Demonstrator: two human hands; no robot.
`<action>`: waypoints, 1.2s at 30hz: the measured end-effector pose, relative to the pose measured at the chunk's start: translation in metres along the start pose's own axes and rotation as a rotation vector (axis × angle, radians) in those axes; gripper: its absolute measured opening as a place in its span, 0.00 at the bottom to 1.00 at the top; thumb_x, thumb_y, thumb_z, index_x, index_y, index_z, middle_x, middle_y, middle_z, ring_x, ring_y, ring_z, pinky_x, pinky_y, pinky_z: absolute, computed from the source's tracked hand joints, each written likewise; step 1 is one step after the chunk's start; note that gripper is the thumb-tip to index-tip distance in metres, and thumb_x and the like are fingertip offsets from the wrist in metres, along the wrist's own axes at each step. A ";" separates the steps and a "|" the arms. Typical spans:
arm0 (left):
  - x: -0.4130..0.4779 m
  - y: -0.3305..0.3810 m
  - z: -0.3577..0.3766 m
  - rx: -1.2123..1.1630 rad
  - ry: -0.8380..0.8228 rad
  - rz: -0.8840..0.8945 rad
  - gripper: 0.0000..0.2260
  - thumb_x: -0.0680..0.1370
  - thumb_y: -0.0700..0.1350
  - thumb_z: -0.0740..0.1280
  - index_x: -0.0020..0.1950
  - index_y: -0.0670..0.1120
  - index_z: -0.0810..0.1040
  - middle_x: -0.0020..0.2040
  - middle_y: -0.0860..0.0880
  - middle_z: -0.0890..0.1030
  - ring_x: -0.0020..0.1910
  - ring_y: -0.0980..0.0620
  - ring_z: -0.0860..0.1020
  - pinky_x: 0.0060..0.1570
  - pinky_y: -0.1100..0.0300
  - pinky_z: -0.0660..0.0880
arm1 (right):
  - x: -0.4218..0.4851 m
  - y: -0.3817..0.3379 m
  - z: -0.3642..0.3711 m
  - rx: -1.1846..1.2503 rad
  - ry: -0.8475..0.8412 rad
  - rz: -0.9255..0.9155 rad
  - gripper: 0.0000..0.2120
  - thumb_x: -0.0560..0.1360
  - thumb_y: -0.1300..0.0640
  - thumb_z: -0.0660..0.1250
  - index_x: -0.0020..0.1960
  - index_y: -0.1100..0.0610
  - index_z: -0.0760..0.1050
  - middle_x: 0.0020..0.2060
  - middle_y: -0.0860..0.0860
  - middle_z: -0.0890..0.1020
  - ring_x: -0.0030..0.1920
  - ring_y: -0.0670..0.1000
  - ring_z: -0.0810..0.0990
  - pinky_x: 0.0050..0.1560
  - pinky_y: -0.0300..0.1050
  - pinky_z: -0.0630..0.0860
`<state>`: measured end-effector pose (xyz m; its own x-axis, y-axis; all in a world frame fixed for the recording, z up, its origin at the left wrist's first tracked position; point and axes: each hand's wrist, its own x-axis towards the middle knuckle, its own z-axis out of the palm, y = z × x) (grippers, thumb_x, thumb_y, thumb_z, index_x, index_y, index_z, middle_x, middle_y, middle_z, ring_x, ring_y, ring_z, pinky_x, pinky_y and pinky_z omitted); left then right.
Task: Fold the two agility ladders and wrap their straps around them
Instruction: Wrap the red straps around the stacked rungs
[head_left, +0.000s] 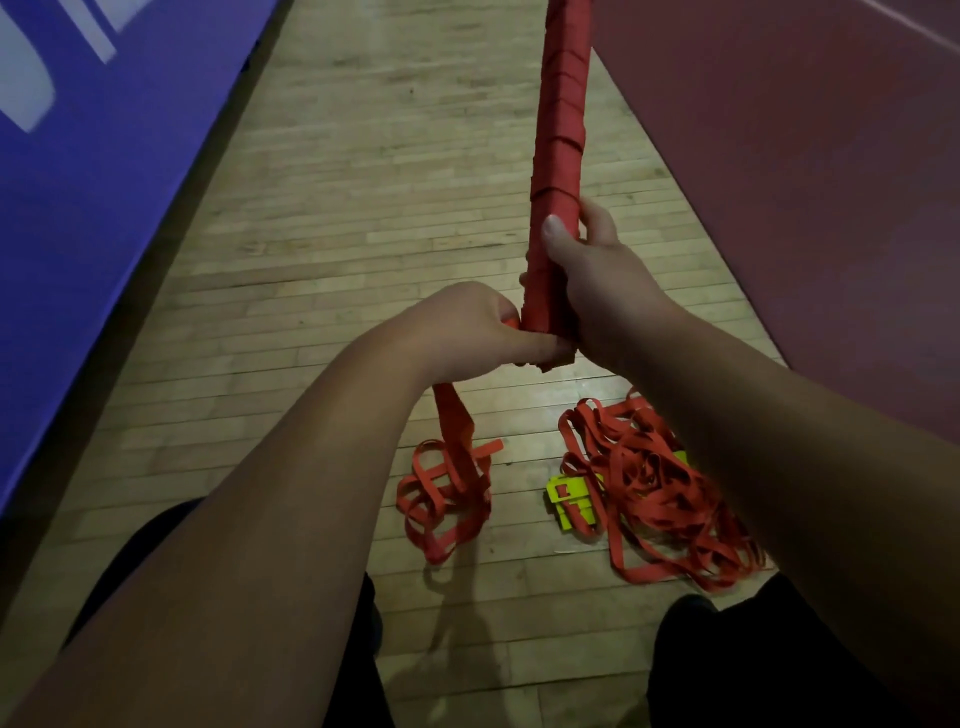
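Observation:
A long bundle of ladder rungs (561, 119), wound in red strap, stands upright and runs past the top of the frame. My right hand (597, 275) grips its lower part, thumb along the front. My left hand (467, 332) holds the bundle's bottom end and pinches the loose red strap (454, 421), which hangs down to a small red heap (441, 499) on the floor. The second ladder (649, 488) lies on the floor to the right as a tangle of red strap with yellow rungs (569, 501), partly hidden by my right forearm.
I stand on a wooden plank floor (363, 208). A blue mat (93, 171) runs along the left side and a dark red mat (805, 156) along the right. My dark-clothed legs (727, 665) show at the bottom edge.

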<state>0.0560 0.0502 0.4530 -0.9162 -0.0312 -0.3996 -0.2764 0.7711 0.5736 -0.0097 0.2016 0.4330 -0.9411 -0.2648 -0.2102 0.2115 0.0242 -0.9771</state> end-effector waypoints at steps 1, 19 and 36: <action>0.000 -0.002 -0.002 -0.014 -0.029 0.013 0.22 0.73 0.71 0.77 0.46 0.52 0.89 0.42 0.54 0.85 0.46 0.54 0.83 0.46 0.53 0.76 | 0.000 0.001 -0.001 0.050 -0.023 0.012 0.27 0.87 0.49 0.67 0.82 0.41 0.62 0.63 0.57 0.81 0.59 0.59 0.87 0.57 0.57 0.87; 0.000 -0.010 0.007 -0.172 -0.499 0.242 0.12 0.78 0.62 0.78 0.54 0.57 0.89 0.46 0.44 0.78 0.41 0.44 0.65 0.39 0.54 0.65 | 0.004 -0.016 -0.024 0.645 -0.295 0.260 0.16 0.81 0.54 0.70 0.65 0.58 0.71 0.53 0.55 0.87 0.41 0.50 0.86 0.40 0.47 0.85; 0.011 0.001 0.041 0.250 -0.104 0.015 0.24 0.74 0.73 0.74 0.44 0.52 0.89 0.39 0.52 0.86 0.41 0.52 0.84 0.44 0.54 0.81 | 0.011 0.017 -0.004 -0.168 0.235 -0.083 0.22 0.84 0.36 0.65 0.69 0.49 0.68 0.47 0.51 0.83 0.42 0.51 0.88 0.43 0.48 0.87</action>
<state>0.0573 0.0766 0.4196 -0.8815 0.0369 -0.4708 -0.1709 0.9045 0.3908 -0.0172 0.2032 0.4138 -0.9928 -0.0425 -0.1118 0.1026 0.1763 -0.9790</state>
